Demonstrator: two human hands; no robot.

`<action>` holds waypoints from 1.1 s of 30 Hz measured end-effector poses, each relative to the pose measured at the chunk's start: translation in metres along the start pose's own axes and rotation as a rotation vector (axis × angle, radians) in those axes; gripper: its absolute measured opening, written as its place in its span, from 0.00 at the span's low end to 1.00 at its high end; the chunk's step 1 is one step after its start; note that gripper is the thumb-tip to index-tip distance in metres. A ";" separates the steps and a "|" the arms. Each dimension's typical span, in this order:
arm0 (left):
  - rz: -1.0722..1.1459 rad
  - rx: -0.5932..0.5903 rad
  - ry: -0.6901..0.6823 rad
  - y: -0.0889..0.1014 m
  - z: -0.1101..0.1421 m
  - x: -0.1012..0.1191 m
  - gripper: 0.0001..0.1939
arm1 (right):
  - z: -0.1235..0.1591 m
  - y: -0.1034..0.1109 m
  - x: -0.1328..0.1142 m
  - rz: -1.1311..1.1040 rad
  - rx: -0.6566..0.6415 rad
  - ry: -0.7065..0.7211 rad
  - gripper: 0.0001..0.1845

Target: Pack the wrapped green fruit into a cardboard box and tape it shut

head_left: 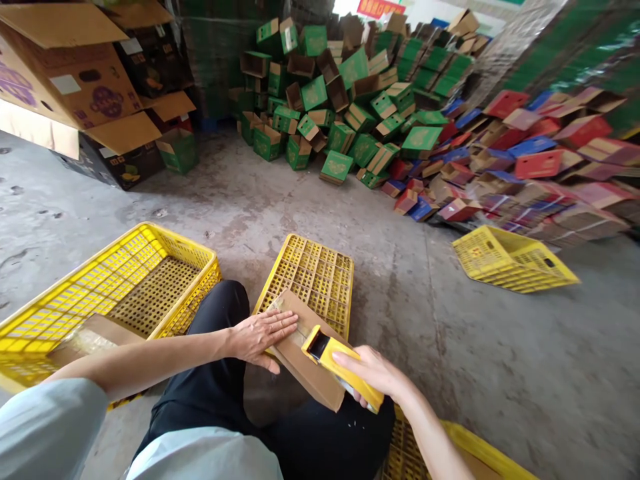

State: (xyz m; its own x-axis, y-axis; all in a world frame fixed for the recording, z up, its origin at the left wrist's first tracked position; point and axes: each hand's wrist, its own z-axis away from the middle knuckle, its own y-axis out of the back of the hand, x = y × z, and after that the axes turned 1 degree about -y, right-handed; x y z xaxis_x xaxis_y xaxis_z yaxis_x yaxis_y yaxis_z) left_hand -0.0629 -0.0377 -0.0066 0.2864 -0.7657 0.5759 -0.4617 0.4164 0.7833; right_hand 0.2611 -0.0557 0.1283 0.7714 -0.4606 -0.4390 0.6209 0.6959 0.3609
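A brown cardboard box (305,363) rests on an upturned yellow crate (313,273) in front of my knees. My left hand (263,335) lies flat on the box's top, fingers stretched out, pressing it down. My right hand (376,375) is wrapped round a yellow tape dispenser (336,357), whose front end sits on the box close to my left fingertips. A strip of clear tape runs along the box under my left hand.
A yellow crate (150,263) with flat cardboard inside stands at my left. Another yellow crate (513,260) lies tilted at the right, and one more (470,447) sits under my right arm. Heaps of green boxes (345,100) and red and blue boxes (525,160) fill the back. Large brown cartons (75,80) are stacked at far left.
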 end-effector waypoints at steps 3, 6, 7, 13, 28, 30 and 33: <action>-0.031 0.018 0.020 -0.008 -0.006 0.007 0.56 | -0.002 -0.002 -0.006 0.019 0.003 -0.004 0.28; -0.050 -0.011 -0.009 -0.018 -0.018 0.015 0.57 | -0.004 -0.004 -0.007 0.027 -0.004 -0.010 0.26; -0.054 -0.025 -0.025 -0.021 -0.022 0.017 0.58 | -0.005 -0.004 -0.006 0.024 -0.001 -0.014 0.25; -0.071 -0.061 -0.053 -0.023 -0.034 0.016 0.58 | -0.002 -0.005 -0.001 -0.005 0.005 -0.010 0.25; -0.174 -0.107 -0.078 -0.021 -0.034 0.012 0.59 | 0.024 0.005 0.045 -0.029 0.043 -0.068 0.27; -0.180 -0.096 -0.064 -0.024 -0.036 0.017 0.59 | 0.020 0.004 0.047 -0.036 0.048 -0.066 0.27; -0.157 -0.100 -0.080 -0.032 -0.045 0.028 0.59 | 0.016 0.005 0.049 -0.039 0.046 -0.083 0.26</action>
State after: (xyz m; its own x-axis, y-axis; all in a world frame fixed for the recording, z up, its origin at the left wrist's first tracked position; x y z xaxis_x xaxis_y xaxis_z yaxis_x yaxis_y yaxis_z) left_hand -0.0020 -0.0501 -0.0051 0.2793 -0.8599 0.4272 -0.3296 0.3320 0.8838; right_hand 0.3043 -0.0836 0.1222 0.7541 -0.5321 -0.3849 0.6550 0.6514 0.3828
